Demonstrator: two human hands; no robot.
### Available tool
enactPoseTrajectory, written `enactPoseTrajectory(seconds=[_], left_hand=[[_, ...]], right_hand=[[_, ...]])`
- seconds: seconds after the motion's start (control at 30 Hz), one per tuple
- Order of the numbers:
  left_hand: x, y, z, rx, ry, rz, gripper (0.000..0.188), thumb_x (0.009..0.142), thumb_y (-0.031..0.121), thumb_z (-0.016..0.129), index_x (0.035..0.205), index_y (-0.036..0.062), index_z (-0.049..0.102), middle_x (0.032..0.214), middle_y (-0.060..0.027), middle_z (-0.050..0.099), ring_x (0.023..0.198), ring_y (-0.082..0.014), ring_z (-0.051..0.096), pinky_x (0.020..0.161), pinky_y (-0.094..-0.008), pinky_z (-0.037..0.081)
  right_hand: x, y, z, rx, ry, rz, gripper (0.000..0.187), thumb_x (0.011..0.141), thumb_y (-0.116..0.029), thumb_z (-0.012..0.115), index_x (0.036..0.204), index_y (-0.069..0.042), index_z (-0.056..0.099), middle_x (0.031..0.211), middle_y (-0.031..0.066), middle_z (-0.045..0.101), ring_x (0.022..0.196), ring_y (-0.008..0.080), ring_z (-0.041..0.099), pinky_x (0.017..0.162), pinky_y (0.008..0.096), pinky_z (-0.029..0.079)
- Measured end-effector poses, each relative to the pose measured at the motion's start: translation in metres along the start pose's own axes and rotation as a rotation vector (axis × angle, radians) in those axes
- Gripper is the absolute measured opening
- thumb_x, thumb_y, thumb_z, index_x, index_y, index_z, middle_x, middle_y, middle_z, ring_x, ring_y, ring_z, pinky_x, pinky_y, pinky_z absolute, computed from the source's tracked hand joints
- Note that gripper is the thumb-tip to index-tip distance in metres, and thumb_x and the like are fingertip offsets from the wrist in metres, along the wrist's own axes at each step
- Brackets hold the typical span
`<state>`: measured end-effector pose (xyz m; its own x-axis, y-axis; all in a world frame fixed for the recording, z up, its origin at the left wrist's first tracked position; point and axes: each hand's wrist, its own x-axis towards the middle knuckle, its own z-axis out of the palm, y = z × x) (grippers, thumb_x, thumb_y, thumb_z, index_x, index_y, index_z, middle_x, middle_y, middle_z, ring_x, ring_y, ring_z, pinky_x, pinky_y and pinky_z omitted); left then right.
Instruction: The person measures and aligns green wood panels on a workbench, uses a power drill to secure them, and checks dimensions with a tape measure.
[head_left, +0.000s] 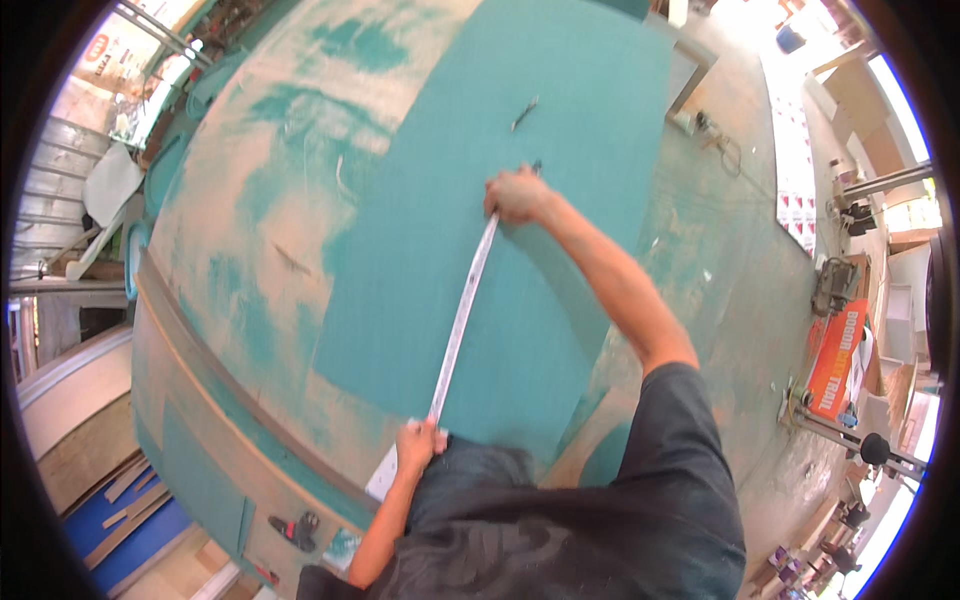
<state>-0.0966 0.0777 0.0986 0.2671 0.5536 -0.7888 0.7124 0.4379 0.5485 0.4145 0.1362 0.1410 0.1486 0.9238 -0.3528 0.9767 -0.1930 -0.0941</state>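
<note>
A large teal-painted panel [400,270] lies in front of me. Along it runs a narrow white measuring tape [462,325], stretched between my two hands. My left hand [418,445] is closed on the tape's near end, close to my body and the panel's near edge. Reaching far forward, my right hand [515,195] is closed around the tape's far end. A small dark tip [538,167] shows beside its fingers; I cannot make out what it is. Beneath my left hand a flat white piece [381,474] sticks out. A thin dark stick-like object [524,114] lies on the panel beyond my right hand.
The panel rests on a larger surface [240,190] smeared with teal paint. A dark tool [295,530] lies at the lower left, near wood strips on a blue sheet [125,535]. On the right are an orange banner [838,358], a cable [733,160] and a long white printed board [795,190].
</note>
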Motion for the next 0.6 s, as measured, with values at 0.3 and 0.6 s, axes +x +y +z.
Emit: enactPoseTrajectory(seconds=[0.3,0.6], left_hand=[[-0.005,0.007,0.007,0.114,0.065,-0.024,0.04,0.101,0.026,0.057,0.08,-0.0073,0.063,0.068,-0.0131,0.068,0.053,-0.0146,0.064,0.049,-0.0266,0.052],[0.008,0.007,-0.011,0.029,-0.029,-0.042,0.04,0.1,0.028,0.057,0.083,-0.0082,0.065,0.069,-0.0135,0.068,0.053,-0.0154,0.064,0.049,-0.027,0.052]], right_hand=[[-0.007,0.005,0.019,0.176,0.129,-0.052,0.016,0.081,-0.01,0.068,0.086,-0.023,0.074,0.1,-0.0068,0.06,0.109,0.0189,0.052,0.093,0.0525,0.039],[-0.007,0.007,0.019,0.189,0.135,-0.052,0.017,0.082,-0.01,0.067,0.089,-0.023,0.075,0.102,-0.0061,0.06,0.109,0.018,0.051,0.092,0.0496,0.038]])
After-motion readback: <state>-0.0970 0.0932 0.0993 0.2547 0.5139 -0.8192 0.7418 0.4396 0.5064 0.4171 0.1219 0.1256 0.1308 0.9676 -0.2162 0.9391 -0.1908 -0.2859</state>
